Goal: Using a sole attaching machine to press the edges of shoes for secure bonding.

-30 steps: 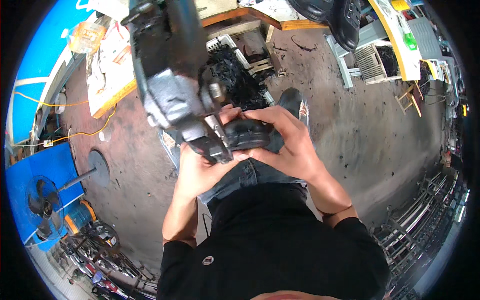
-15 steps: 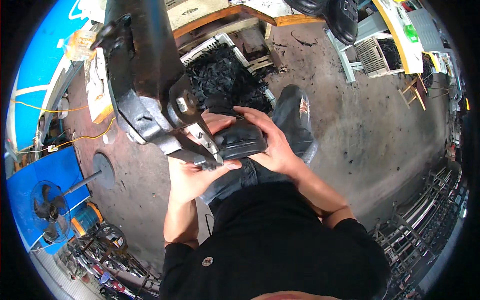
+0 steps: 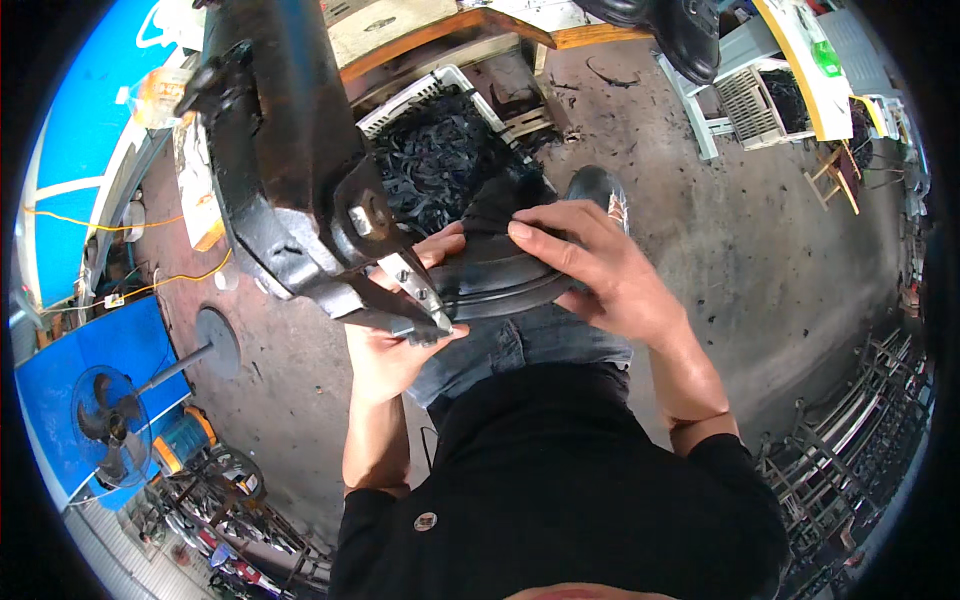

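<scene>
Oil-stained concrete floor point(image 3: 760, 260) lies below. Both hands clasp a black rubber strip point(image 3: 500, 280), left hand point(image 3: 395, 350) under, right hand point(image 3: 590, 265) over, feeding it against the black machine's blade point(image 3: 415, 295).

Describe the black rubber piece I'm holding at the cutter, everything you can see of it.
The black rubber piece is a curved, ribbed strip, matte and dark like tyre rubber. It lies roughly level across the lap. The right hand presses over its top; the left hand supports it from below. Its left end meets the metal blade of the black cutting machine.
</scene>
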Demonstrator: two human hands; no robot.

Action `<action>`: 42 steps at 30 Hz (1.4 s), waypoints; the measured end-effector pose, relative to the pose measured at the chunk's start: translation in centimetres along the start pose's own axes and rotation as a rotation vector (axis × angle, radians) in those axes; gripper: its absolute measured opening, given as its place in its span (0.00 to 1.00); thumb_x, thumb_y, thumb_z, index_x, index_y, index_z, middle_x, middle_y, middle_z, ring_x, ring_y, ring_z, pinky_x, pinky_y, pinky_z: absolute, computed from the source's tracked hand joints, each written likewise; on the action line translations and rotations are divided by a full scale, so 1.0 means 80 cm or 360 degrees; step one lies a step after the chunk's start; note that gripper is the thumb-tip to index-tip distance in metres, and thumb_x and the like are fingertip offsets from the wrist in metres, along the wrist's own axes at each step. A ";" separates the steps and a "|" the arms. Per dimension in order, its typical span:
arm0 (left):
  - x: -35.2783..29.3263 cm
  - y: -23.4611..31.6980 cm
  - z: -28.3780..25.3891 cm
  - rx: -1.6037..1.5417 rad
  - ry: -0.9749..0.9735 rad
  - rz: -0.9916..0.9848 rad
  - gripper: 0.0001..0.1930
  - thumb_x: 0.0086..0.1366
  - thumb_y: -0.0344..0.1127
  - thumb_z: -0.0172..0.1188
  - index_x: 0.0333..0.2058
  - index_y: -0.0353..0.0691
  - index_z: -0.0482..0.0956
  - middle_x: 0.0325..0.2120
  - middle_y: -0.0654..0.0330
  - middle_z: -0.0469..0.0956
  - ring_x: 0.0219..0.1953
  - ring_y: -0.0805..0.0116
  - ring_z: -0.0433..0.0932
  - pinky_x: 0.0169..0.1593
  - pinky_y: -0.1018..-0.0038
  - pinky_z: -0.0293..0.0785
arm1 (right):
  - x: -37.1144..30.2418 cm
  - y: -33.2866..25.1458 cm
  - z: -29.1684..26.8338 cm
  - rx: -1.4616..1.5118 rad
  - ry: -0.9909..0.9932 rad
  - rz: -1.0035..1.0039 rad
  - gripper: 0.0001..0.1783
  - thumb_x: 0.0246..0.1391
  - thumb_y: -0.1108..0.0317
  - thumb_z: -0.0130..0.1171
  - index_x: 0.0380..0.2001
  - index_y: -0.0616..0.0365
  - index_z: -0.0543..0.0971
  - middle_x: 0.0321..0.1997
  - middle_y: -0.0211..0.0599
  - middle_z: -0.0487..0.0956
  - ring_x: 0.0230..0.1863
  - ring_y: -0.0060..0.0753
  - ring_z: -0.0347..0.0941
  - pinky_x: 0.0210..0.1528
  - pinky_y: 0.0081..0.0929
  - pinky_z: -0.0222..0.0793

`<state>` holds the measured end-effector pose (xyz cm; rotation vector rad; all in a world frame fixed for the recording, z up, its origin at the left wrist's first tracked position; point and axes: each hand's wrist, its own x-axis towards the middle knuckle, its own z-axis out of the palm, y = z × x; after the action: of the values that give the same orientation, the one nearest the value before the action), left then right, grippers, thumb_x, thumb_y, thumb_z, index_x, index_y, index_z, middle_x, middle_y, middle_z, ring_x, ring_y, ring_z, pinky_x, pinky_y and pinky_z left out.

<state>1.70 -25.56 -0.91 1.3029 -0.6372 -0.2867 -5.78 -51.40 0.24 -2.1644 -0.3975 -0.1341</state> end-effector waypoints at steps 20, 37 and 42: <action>-0.030 -0.012 0.001 -0.0402 0.0283 -0.0236 0.35 0.55 0.27 0.75 0.61 0.37 0.70 0.59 0.40 0.74 0.63 0.46 0.72 0.66 0.53 0.68 | 0.049 -0.066 -0.060 -0.0882 -0.0239 -0.0048 0.48 0.33 0.82 0.68 0.62 0.29 0.79 0.52 0.29 0.76 0.53 0.43 0.74 0.56 0.42 0.73; -0.151 -0.054 -0.035 -0.0252 0.1242 -0.0398 0.40 0.69 0.40 0.63 0.73 0.43 0.51 0.65 0.52 0.66 0.59 0.57 0.75 0.65 0.61 0.70 | 0.014 0.009 0.058 -0.0387 0.0200 0.0016 0.33 0.51 0.72 0.68 0.62 0.48 0.75 0.68 0.42 0.69 0.68 0.53 0.66 0.67 0.49 0.67; -0.035 -0.009 -0.142 -0.0080 0.1663 -0.0165 0.30 0.71 0.48 0.61 0.67 0.46 0.65 0.54 0.61 0.76 0.53 0.65 0.77 0.47 0.69 0.75 | 0.033 0.034 0.000 -0.0593 0.0607 0.0032 0.39 0.44 0.72 0.74 0.63 0.54 0.73 0.65 0.44 0.71 0.64 0.53 0.69 0.65 0.45 0.68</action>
<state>6.21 -15.10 -3.82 1.2381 0.3225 0.3005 -2.42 -52.27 -1.26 -2.4345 -0.1364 -0.6423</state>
